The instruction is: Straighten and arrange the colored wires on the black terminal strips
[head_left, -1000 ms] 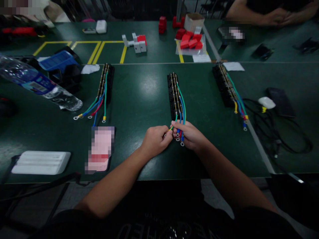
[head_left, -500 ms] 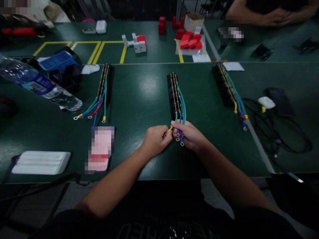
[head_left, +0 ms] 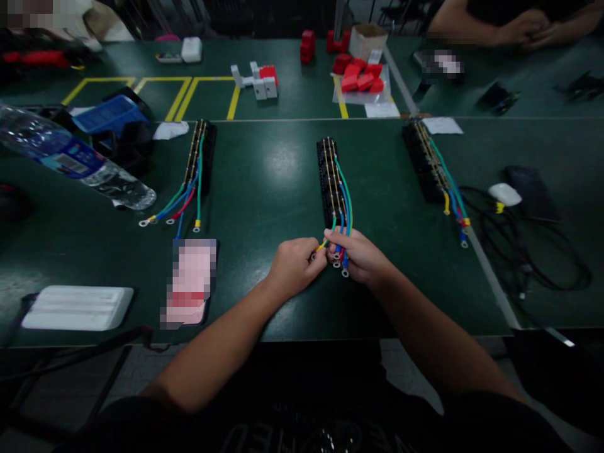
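Note:
In the middle of the green table lies a black terminal block (head_left: 329, 179) with brass-coloured strips. Several green, blue and red wires (head_left: 348, 204) run from its near end, tipped with ring terminals (head_left: 345, 272). My left hand (head_left: 298, 263) pinches a green wire's yellow-sleeved end (head_left: 321, 246), its ring just showing by the fingers. My right hand (head_left: 361, 255) is closed around the wires close to the block, thumb on top, and the other rings hang out below it. Its fingertips are partly hidden behind the wires.
Similar wired blocks lie left (head_left: 201, 157) and right (head_left: 425, 160). A plastic bottle (head_left: 80, 157), a phone (head_left: 193, 277) and a white power bank (head_left: 78, 308) are on the left. Red parts (head_left: 361, 78) sit at the back; black cables (head_left: 533, 251) coil right. Another person's hands (head_left: 533, 28) rest across the table.

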`<action>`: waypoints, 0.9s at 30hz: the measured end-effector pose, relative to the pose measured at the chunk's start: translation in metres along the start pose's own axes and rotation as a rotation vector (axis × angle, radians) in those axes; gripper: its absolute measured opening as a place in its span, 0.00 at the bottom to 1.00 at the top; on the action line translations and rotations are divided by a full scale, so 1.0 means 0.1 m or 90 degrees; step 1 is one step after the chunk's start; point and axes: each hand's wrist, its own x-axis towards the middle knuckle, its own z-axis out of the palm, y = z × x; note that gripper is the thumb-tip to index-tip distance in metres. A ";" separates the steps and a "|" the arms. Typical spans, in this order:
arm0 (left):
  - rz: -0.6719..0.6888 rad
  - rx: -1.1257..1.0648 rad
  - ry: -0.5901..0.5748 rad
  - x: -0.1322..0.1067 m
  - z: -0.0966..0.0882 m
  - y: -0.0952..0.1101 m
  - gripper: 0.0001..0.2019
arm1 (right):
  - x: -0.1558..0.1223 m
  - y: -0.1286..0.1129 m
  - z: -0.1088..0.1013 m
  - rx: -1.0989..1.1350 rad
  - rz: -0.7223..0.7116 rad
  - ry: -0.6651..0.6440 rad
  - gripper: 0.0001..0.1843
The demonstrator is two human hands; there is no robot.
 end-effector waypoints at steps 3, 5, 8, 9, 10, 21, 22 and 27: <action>0.003 0.005 0.000 0.00 0.00 0.00 0.13 | 0.00 0.00 0.00 0.005 0.002 0.004 0.16; 0.005 0.015 -0.002 0.00 -0.01 0.00 0.13 | -0.01 0.01 0.01 0.003 -0.001 0.003 0.16; 0.009 0.022 -0.012 -0.01 -0.02 0.01 0.14 | -0.01 0.00 0.01 0.000 -0.001 0.000 0.16; 0.010 0.020 -0.016 -0.01 -0.02 0.01 0.14 | -0.01 0.00 0.01 -0.002 0.002 0.001 0.16; 0.009 0.018 -0.018 -0.01 -0.02 0.01 0.15 | -0.01 0.00 0.01 -0.002 0.003 0.001 0.16; 0.015 0.023 -0.001 -0.01 0.01 -0.01 0.13 | 0.01 0.02 0.00 -0.001 -0.002 0.003 0.17; 0.016 0.023 -0.001 -0.01 0.01 -0.01 0.13 | 0.01 0.02 0.00 0.001 -0.002 0.004 0.17; 0.008 0.026 -0.015 -0.01 -0.01 0.01 0.14 | 0.00 0.02 -0.01 -0.003 0.000 0.001 0.17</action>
